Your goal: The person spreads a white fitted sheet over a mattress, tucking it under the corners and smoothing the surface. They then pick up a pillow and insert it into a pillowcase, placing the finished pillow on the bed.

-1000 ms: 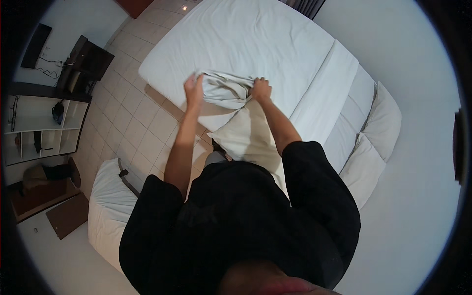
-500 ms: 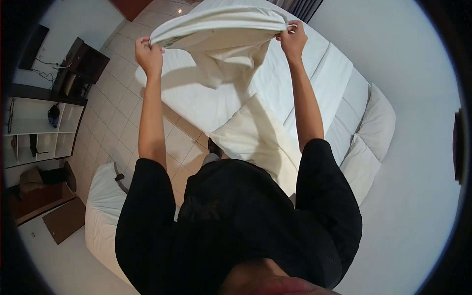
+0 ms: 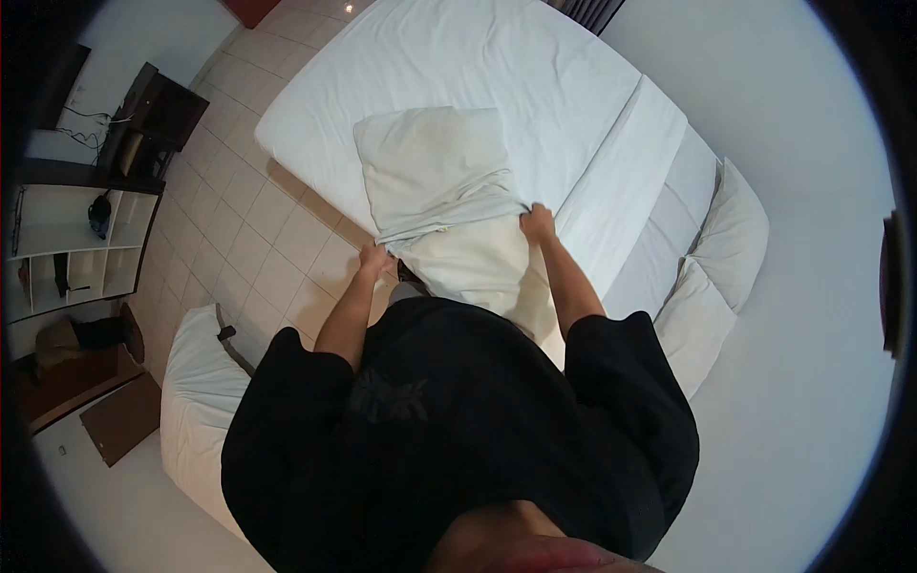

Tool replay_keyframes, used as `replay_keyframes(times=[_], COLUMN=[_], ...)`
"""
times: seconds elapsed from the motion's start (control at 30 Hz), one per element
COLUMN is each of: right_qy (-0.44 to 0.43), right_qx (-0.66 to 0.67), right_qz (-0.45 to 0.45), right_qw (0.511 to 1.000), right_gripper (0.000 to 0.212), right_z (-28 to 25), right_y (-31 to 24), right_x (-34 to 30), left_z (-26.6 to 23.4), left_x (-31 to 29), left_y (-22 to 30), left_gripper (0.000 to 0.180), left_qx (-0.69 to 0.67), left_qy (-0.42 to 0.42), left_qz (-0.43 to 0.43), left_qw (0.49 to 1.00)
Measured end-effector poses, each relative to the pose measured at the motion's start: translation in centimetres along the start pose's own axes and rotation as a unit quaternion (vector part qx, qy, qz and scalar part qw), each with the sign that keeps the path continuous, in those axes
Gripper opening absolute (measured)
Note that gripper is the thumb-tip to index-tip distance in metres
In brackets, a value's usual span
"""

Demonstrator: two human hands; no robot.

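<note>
An off-white pillowcase (image 3: 435, 158) lies spread on the near side of the white-sheeted bed (image 3: 449, 57), its near edge bunched. My left hand (image 3: 376, 260) is closed on the left end of that edge, and my right hand (image 3: 538, 223) grips the right end. Between them and my body rests a cream pillow (image 3: 478, 267). Its far part is hidden beneath the pillowcase; whether it sits inside the case or only under it, I cannot tell.
Two pillows (image 3: 731, 234) lean by the wall at the bed's right. A folded-back sheet band (image 3: 626, 153) crosses the bed. Tiled floor (image 3: 234, 210) runs along the left, with white shelves (image 3: 67, 229) beyond. A white-covered piece of furniture (image 3: 196, 382) stands at lower left.
Both hands have come down and toward me from high over the bed, drawing the pillowcase's edge along. The raised cloth now lies flat and covers the pillow's far part.
</note>
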State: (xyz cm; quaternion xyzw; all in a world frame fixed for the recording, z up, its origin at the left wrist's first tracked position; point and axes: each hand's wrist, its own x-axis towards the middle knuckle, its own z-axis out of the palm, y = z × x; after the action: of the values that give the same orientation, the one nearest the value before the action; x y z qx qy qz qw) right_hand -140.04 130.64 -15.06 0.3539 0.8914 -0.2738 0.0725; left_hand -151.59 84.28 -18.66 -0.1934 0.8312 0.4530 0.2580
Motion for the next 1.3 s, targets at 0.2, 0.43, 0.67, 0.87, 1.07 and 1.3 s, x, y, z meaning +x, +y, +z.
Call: replay_keyframes(times=[0.2, 0.43, 0.67, 0.87, 1.07, 1.3], right_qy=[0.116, 0.264, 0.152, 0.013, -0.208, -0.187], right_qx=[0.451, 0.539, 0.388, 0.052, 0.124, 0.138], right_qz=[-0.084, -0.291, -0.051, -0.041, 0.104, 0.010], right_qw=[0.881, 0.745, 0.908, 0.998, 0.965, 0.973], right_gripper=[0.031, 0.030, 0.028, 0.066, 0.115, 0.116], right_z=[-11.9, -24.1, -10.9, -2.9, -1.5, -3.7], right_y=[-13.4, -19.9, -9.5, -3.2, -2.8, -5.1], right_x=[12.6, 8.6, 8.1, 5.3, -2.3, -6.8], left_z=[-3.0, -10.3, -2.8, 0.6, 0.9, 4.0], left_x=[2.8, -6.8, -0.5, 2.9, -2.9, -5.5], left_y=[24.7, 37.1, 19.1, 9.2, 8.5, 14.3], left_gripper=[0.033, 0.044, 0.028, 0.038, 0.051, 0.063], left_qx=[-0.151, -0.294, -0.151, 0.188, 0.351, 0.442], left_qy=[0.107, 0.135, 0.162, 0.136, 0.124, 0.059], left_qz=[0.232, 0.550, 0.304, 0.175, 0.155, 0.462], left_qw=[0.955, 0.770, 0.927, 0.957, 0.915, 0.766])
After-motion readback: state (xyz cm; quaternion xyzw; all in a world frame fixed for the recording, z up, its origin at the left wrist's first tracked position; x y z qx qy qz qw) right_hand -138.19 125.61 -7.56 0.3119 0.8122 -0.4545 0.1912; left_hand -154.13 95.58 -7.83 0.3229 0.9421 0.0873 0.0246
